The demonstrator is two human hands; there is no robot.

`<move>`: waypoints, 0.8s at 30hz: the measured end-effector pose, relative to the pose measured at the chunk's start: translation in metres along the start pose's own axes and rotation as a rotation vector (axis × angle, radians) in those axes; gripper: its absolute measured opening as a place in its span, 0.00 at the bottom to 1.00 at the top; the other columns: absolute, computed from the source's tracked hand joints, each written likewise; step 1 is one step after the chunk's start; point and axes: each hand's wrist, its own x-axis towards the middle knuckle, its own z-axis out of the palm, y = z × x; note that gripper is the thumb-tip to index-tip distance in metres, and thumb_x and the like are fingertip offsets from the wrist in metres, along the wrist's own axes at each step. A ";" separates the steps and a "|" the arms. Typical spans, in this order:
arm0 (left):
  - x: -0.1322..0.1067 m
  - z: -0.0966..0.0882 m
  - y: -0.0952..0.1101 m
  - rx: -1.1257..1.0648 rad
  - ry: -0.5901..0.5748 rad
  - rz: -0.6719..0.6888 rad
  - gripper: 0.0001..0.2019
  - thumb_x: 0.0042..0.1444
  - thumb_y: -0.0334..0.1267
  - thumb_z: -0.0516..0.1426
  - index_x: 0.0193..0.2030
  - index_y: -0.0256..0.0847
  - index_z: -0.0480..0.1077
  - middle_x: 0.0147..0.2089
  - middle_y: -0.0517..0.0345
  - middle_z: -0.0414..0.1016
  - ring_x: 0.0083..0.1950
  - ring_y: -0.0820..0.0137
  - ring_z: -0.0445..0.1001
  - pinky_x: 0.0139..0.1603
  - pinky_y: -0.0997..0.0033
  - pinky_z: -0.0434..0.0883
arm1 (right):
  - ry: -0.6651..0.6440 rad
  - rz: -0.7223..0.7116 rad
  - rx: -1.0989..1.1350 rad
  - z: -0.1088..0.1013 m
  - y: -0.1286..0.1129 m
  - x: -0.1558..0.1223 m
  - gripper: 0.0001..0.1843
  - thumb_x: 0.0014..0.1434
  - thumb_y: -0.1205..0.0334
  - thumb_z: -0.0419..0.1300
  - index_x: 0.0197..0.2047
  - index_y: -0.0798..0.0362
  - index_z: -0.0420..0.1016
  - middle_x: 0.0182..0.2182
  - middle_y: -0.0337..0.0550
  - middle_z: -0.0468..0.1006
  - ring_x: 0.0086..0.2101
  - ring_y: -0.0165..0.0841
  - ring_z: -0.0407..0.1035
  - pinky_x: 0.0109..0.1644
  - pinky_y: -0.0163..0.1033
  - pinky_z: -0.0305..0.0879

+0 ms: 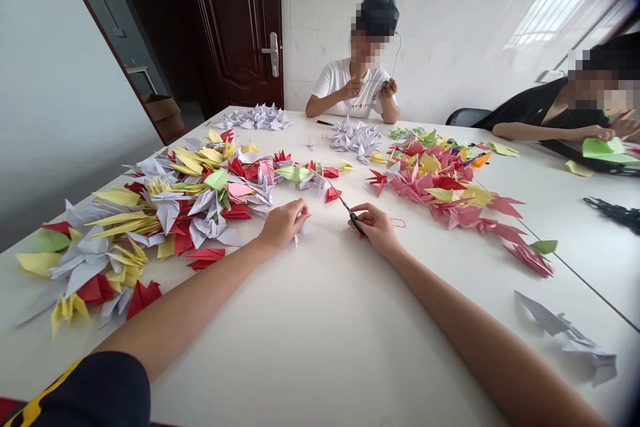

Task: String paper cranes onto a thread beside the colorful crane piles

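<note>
My left hand (283, 223) rests over the white table (320, 347), pinching a small white paper piece (301, 225) at its fingertips. My right hand (375, 228) grips a thin dark tool, probably black-handled scissors (354, 219), whose long point reaches up and left toward the cranes. Beside my left hand lies a large heap of white, yellow and red origami cranes (170, 213). Right of my right hand spreads a pink, red and yellow heap of cranes (435, 180). A small red outline (398, 222) lies next to my right hand.
A person (350, 87) sits across the table, hands raised at the chest, behind white cranes (355, 137). Another person (550, 107) at the right has a hand near green paper (607, 150). Grey cranes (565, 337) lie at the near right.
</note>
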 end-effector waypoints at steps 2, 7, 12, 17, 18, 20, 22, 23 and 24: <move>0.001 -0.001 -0.001 -0.043 -0.001 0.018 0.05 0.68 0.34 0.61 0.40 0.41 0.69 0.39 0.60 0.77 0.35 0.68 0.74 0.39 0.70 0.65 | -0.001 0.013 0.007 0.000 -0.002 -0.001 0.29 0.46 0.46 0.72 0.46 0.53 0.75 0.28 0.40 0.79 0.23 0.27 0.67 0.25 0.32 0.61; 0.002 -0.002 -0.003 -0.124 0.026 0.071 0.06 0.69 0.36 0.60 0.39 0.41 0.75 0.40 0.56 0.78 0.39 0.65 0.76 0.43 0.68 0.68 | -0.001 0.020 0.011 0.002 -0.006 -0.002 0.30 0.45 0.46 0.71 0.46 0.54 0.74 0.27 0.40 0.79 0.22 0.26 0.66 0.24 0.32 0.59; 0.001 -0.001 -0.006 -0.221 0.082 0.094 0.13 0.73 0.43 0.53 0.45 0.39 0.76 0.42 0.54 0.78 0.41 0.64 0.77 0.43 0.67 0.69 | -0.002 0.019 0.014 0.002 -0.005 -0.002 0.29 0.44 0.46 0.71 0.45 0.54 0.74 0.27 0.39 0.78 0.22 0.26 0.65 0.24 0.32 0.58; -0.001 -0.004 -0.010 -0.349 0.050 0.097 0.20 0.66 0.38 0.45 0.57 0.38 0.73 0.46 0.53 0.78 0.40 0.63 0.76 0.45 0.65 0.71 | -0.005 0.004 0.015 0.001 -0.004 -0.002 0.29 0.45 0.46 0.72 0.46 0.54 0.75 0.26 0.38 0.77 0.22 0.26 0.65 0.25 0.32 0.59; -0.002 -0.004 -0.011 -0.364 0.038 0.110 0.22 0.62 0.35 0.46 0.58 0.38 0.72 0.46 0.53 0.77 0.41 0.63 0.76 0.44 0.65 0.71 | -0.004 0.003 0.017 0.001 -0.004 -0.002 0.29 0.45 0.46 0.72 0.46 0.54 0.75 0.26 0.38 0.77 0.22 0.26 0.65 0.25 0.32 0.59; -0.003 -0.004 -0.012 -0.364 0.018 0.118 0.25 0.55 0.32 0.48 0.59 0.38 0.71 0.47 0.54 0.77 0.40 0.65 0.75 0.42 0.67 0.71 | -0.006 0.004 0.020 0.001 -0.004 -0.002 0.29 0.45 0.46 0.72 0.45 0.54 0.75 0.26 0.38 0.77 0.23 0.26 0.66 0.25 0.32 0.59; -0.003 -0.001 -0.012 -0.339 0.012 0.103 0.27 0.52 0.30 0.50 0.60 0.40 0.70 0.46 0.56 0.76 0.37 0.67 0.74 0.38 0.70 0.70 | -0.010 0.005 0.018 0.001 -0.004 -0.002 0.28 0.45 0.47 0.72 0.45 0.54 0.75 0.27 0.39 0.77 0.23 0.26 0.66 0.25 0.32 0.60; -0.003 0.000 -0.012 -0.330 0.023 0.101 0.27 0.52 0.29 0.51 0.60 0.40 0.70 0.46 0.56 0.76 0.37 0.68 0.73 0.36 0.72 0.70 | -0.010 0.006 0.018 0.001 -0.004 -0.002 0.28 0.45 0.47 0.72 0.46 0.54 0.75 0.27 0.40 0.78 0.24 0.27 0.67 0.25 0.32 0.61; -0.003 0.002 -0.011 -0.326 0.041 0.111 0.28 0.51 0.27 0.51 0.60 0.40 0.69 0.47 0.55 0.75 0.37 0.69 0.73 0.36 0.73 0.71 | -0.012 0.005 0.017 0.001 -0.003 -0.002 0.28 0.45 0.47 0.71 0.46 0.54 0.75 0.28 0.40 0.78 0.24 0.27 0.67 0.26 0.32 0.62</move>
